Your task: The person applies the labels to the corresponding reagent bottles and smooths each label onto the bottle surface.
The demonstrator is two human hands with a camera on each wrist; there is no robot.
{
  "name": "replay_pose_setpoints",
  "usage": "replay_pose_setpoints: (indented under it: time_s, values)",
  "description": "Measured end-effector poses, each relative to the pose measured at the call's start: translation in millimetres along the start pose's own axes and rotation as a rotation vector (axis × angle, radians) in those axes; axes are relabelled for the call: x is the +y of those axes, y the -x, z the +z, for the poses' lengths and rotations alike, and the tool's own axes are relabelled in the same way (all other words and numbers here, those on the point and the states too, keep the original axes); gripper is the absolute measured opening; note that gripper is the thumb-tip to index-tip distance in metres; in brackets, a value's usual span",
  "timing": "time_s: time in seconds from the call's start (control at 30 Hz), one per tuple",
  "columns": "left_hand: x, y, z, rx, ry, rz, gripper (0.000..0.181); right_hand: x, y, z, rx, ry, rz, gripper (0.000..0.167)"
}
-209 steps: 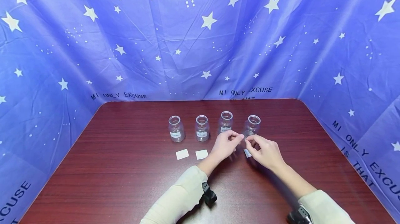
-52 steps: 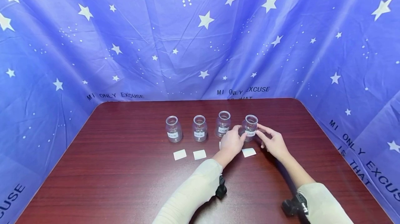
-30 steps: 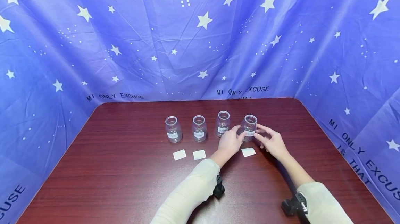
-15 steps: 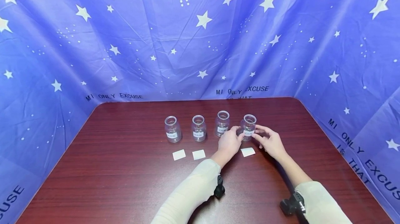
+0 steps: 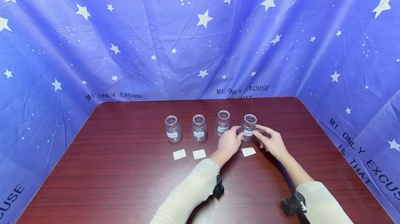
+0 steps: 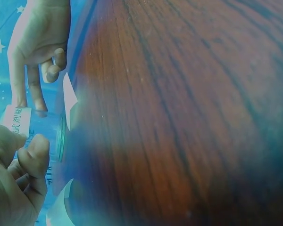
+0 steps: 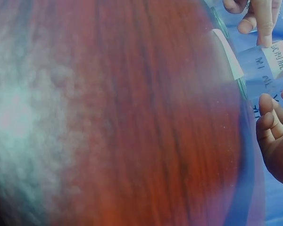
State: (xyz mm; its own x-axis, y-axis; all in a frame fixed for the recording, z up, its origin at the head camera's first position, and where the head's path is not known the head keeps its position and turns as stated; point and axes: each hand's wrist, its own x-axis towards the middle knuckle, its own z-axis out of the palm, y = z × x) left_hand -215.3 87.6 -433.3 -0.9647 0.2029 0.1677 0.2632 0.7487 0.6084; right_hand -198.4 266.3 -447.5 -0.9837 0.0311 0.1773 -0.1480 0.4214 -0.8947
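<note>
At the right end of a row of clear, open-mouthed glass jars stands one jar (image 5: 249, 124) with a white label (image 5: 249, 133) on its front, printed with characters. My left hand (image 5: 230, 143) holds its left side, thumb near the label's edge. From the right, my right hand (image 5: 272, 144) grips it, thumb tip at the label's other edge. The left wrist view shows the label (image 6: 21, 123) between the left hand (image 6: 16, 174) and the right hand (image 6: 40, 35). In the right wrist view the right hand (image 7: 278, 146) is partly cut off by the frame edge.
Left of it stand three more labelled jars: one (image 5: 223, 123) beside my left hand, a middle one (image 5: 199, 126) and the leftmost (image 5: 173, 128). White paper pieces lie in front, including one (image 5: 179, 154), another (image 5: 199, 154) and a third (image 5: 248, 151). The table (image 5: 125, 182) is dark red wood.
Seven seconds ago both hands pinched fingertips close together in front of the right jar. Now they hold its two sides and its label shows. Over the last second the hands have hardly moved.
</note>
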Motion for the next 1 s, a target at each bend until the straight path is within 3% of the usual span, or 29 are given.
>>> replay_pose_setpoints:
  time_s: [0.37, 0.6, 0.8, 1.0]
  values:
    - [-0.1, 3.1, -0.6, -0.01, -0.023, -0.038, 0.036, 2.1, 0.1, -1.0, 0.012, 0.003, 0.009, 0.041]
    - [-2.1, 8.6, -10.5, -0.038, -0.032, -0.009, 0.034, 4.1, -0.8, -8.5, 0.018, 0.002, 0.013, 0.039]
    - [-6.4, 14.3, -28.2, -0.087, -0.016, 0.027, 0.032, 2.6, -1.5, -14.6, 0.037, 0.03, 0.0, 0.035]
    - [-16.1, 24.4, -65.0, -0.087, 0.003, 0.085, 0.027, -3.5, -2.4, -21.8, 0.083, 0.089, -0.018, 0.033]
